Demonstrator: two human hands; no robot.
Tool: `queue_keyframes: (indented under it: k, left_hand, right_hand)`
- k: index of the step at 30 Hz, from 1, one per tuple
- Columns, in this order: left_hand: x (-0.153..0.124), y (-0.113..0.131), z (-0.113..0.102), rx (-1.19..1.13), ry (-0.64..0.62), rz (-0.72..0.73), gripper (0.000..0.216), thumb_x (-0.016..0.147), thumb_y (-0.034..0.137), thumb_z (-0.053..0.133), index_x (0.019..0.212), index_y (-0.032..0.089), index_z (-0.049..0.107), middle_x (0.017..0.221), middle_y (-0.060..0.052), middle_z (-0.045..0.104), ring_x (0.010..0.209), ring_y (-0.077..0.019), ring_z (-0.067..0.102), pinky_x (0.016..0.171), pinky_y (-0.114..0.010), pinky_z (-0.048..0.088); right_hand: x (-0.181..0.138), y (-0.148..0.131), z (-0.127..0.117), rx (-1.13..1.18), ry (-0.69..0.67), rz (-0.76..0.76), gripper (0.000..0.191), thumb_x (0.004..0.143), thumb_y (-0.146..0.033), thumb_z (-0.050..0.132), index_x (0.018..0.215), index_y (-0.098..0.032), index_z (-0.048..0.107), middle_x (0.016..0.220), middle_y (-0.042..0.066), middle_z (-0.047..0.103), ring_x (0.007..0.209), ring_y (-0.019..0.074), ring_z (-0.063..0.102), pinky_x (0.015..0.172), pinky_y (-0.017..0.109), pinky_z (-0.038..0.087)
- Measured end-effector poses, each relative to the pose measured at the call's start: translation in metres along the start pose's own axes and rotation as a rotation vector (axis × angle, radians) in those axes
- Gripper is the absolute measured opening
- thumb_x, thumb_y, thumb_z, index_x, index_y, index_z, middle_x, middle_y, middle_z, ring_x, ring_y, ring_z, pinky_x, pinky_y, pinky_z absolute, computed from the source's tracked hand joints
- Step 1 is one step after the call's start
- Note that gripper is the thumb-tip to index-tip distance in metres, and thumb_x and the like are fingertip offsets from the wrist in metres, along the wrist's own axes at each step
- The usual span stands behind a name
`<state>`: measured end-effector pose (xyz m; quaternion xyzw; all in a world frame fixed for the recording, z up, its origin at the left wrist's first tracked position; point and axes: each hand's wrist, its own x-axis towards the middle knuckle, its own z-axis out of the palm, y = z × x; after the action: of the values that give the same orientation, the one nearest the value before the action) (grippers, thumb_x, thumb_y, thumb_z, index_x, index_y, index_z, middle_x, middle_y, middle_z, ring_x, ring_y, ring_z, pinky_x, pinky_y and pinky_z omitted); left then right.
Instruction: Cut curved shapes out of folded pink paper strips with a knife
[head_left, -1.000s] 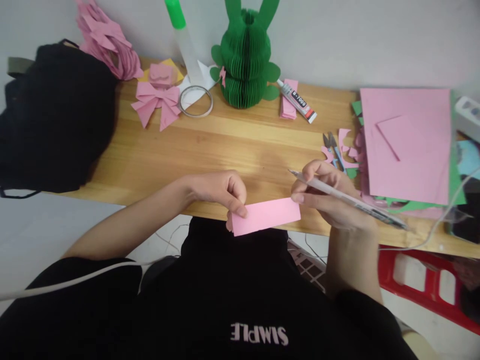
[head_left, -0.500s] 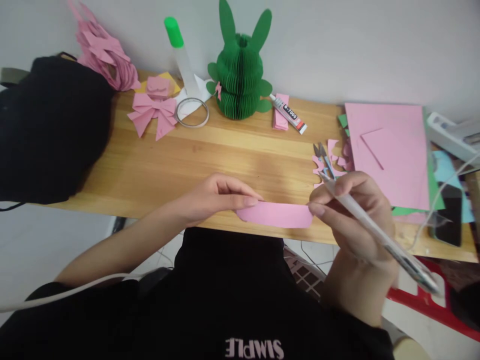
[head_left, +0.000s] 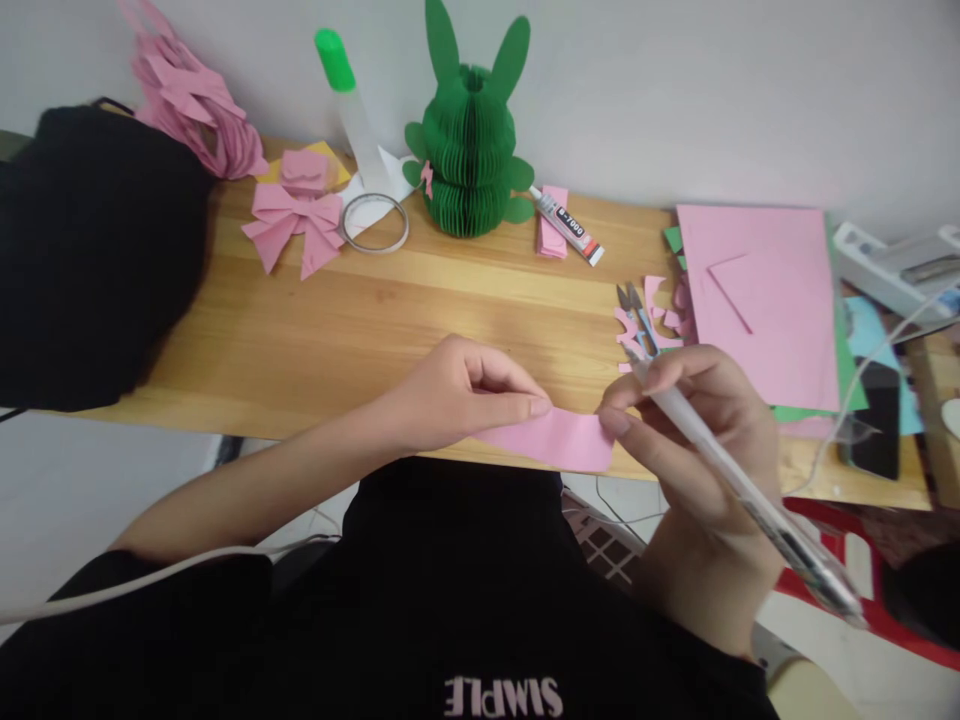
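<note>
A strip of pink paper (head_left: 574, 440) is stretched between my hands at the table's near edge. My left hand (head_left: 480, 395) pinches its upper edge near the middle, and the strip's left end passes below those fingers. At the right end, the thumb and a finger of my right hand (head_left: 697, 430) grip the paper. That same hand also carries a pen (head_left: 739, 490) with a pale barrel, slanting from upper left to lower right. Just beyond its tip lie small scissors (head_left: 636, 315) among pink paper scraps (head_left: 664, 310).
A green paper rabbit (head_left: 471, 150) stands by the wall, with a glue tube (head_left: 570, 230) on its right. Further left are a tape roll (head_left: 405, 228), a pink bow (head_left: 292, 220) and a black bag (head_left: 97, 260). Pink sheets (head_left: 780, 350) and a phone (head_left: 874, 420) lie right.
My left hand has slid rightward along the pink strip, from its left end to about the middle. My right hand keeps the right end and the pen. The view has shifted slightly.
</note>
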<state>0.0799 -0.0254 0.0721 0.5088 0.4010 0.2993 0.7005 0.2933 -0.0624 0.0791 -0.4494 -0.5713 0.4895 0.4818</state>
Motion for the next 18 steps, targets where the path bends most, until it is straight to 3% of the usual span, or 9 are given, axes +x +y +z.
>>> queue_keyframes:
  k: [7,12,18]
  left_hand:
    - [0.000,0.004,0.004,0.090,0.035,0.042,0.007,0.071,0.016,0.071,0.068,0.019,0.077,0.069,0.001,0.076,0.061,-0.0095,0.065,0.056,-0.017,0.048]
    - [0.001,0.007,0.008,0.139,0.062,0.060,0.009,0.072,0.015,0.069,0.067,0.019,0.076,0.072,0.000,0.077,0.065,-0.0126,0.068,0.058,-0.019,0.051]
    - [-0.002,0.010,0.002,0.149,0.050,0.082,0.009,0.070,0.016,0.070,0.065,0.018,0.077,0.066,0.001,0.075,0.057,-0.0096,0.063,0.052,-0.017,0.046]
  right_hand:
    - [0.003,-0.007,0.010,0.024,-0.001,0.055,0.025,0.077,-0.011,0.078,0.088,-0.028,0.063,0.076,-0.001,0.072,0.062,0.0131,0.064,0.054,0.027,0.054]
    - [0.003,-0.011,0.017,-0.004,0.063,0.101,0.032,0.067,-0.020,0.089,0.084,-0.028,0.063,0.071,-0.003,0.071,0.060,0.0130,0.065,0.052,0.025,0.055]
    - [0.004,-0.011,0.013,-0.008,0.058,0.074,0.030,0.069,-0.019,0.087,0.083,-0.028,0.062,0.070,-0.004,0.067,0.060,0.0107,0.063,0.049,0.021,0.053]
